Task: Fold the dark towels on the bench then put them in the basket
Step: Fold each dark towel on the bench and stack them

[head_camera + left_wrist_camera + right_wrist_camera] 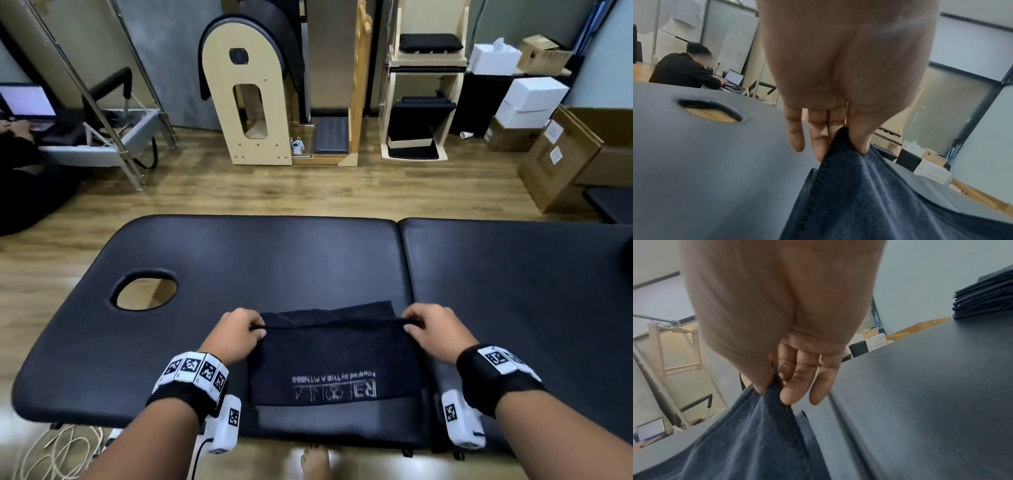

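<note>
On the bench (pixel 479 274), both hands pinch towel (pixel 337 356) corners.

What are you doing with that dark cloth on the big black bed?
A person is folding a dark towel on the padded bench. The left hand and the right hand each pinch a corner of its lifted edge. A pile of folded dark towels sits further along the bench. No basket is in view.
</note>
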Action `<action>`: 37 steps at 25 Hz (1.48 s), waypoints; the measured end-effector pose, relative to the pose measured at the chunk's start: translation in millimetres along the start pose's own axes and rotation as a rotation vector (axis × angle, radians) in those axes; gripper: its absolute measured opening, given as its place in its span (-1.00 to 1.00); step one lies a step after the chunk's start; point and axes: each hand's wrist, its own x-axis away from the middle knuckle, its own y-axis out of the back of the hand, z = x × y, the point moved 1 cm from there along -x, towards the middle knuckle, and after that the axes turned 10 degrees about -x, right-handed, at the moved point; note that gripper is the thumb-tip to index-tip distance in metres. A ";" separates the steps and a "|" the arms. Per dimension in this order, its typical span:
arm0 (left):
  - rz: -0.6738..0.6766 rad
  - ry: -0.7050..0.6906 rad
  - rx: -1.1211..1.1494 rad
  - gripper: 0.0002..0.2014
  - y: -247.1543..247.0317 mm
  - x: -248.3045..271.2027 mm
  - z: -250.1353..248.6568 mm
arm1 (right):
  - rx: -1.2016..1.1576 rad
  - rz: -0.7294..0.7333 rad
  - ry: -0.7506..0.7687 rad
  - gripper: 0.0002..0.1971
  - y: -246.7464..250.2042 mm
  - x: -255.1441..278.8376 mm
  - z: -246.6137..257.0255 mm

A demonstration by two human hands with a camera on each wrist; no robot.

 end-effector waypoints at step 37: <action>0.557 -0.278 -0.271 -0.82 -88.8 -23.8 -47.7 | 0.370 0.248 0.017 -0.63 -69.3 -54.8 -3.3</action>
